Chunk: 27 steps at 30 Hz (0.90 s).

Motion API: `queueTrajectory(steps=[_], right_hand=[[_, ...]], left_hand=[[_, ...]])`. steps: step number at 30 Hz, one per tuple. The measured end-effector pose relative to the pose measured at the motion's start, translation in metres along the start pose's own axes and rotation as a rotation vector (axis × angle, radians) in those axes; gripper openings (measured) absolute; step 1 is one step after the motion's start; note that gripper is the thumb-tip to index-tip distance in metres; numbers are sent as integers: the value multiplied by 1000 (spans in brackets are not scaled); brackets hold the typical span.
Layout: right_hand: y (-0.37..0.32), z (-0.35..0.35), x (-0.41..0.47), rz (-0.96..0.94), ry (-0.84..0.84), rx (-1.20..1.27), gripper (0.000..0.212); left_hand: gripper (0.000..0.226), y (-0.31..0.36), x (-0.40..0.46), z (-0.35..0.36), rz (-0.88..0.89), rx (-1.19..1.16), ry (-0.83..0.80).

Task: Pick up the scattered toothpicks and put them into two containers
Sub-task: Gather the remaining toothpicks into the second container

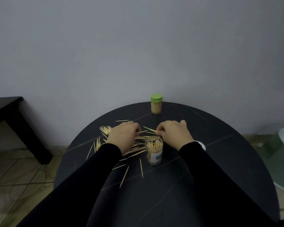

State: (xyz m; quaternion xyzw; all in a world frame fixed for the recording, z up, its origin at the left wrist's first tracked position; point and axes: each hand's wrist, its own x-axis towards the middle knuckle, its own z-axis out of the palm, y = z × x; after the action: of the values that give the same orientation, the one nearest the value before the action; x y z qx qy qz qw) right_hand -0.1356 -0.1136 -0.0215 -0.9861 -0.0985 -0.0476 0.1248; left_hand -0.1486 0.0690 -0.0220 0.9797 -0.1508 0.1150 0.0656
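Okay, head view: left hand (124, 134) pinches a toothpick (142, 131) at its fingertips; right hand (172, 133) pinches another toothpick (150, 129), both low over the round dark table (203, 169). Scattered toothpicks (105, 133) lie mostly left and near the open clear container (154, 149), partly filled, just below the hands. Green-lidded container (156, 104) stands at the far edge, full, closed. Step: mid-gathering. Next likely calls for dropping both picks tip-down into the open container, not knocking it.
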Motion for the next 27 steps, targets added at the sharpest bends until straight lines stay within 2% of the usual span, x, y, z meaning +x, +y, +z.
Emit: queueTrajectory(steps=[6,11,16,20,22,27], right_hand=[[-3,3,-11,-12,80,75,13],[-2,-1,-19,-14,185,240,13],[-1,-6,-28,11,232,820,9],[-7,-17,-41,-76,276,1126,8],[-8,-17,-46,-116,235,1170,10],[-1,-9,-50,-183,134,1002,7]], left_hand=[[19,2,-12,-9,-100,-95,22],[5,6,-23,-20,-249,-409,148],[10,29,-40,-40,-289,-857,328],[25,50,-54,-40,-242,-986,363],[25,55,-55,-36,-232,-1009,387],[21,55,-55,-25,-233,-1043,386]])
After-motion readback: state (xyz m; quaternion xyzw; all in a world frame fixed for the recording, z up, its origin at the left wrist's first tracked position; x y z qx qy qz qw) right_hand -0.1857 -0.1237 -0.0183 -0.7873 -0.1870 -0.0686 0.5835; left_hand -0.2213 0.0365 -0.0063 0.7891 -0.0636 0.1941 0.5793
